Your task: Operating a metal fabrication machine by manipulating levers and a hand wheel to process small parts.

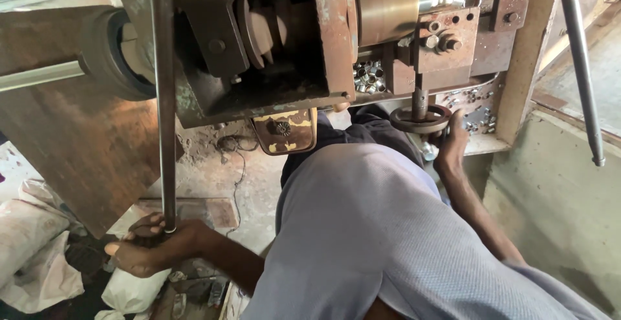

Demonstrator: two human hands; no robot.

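left hand clenched on the lower end of a long lever, whose axis runs toward 12 o'clock. right hand grasps the handwheel at its 10 o'clock.

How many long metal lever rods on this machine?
2: one lever rod on the left, its end gripped by the left hand; another rod at right, untouched. Others may be hidden.

- Rusty machine bed in front of me, small shiny metal rings piled on it
- Dusty floor below, white sacks lying on it
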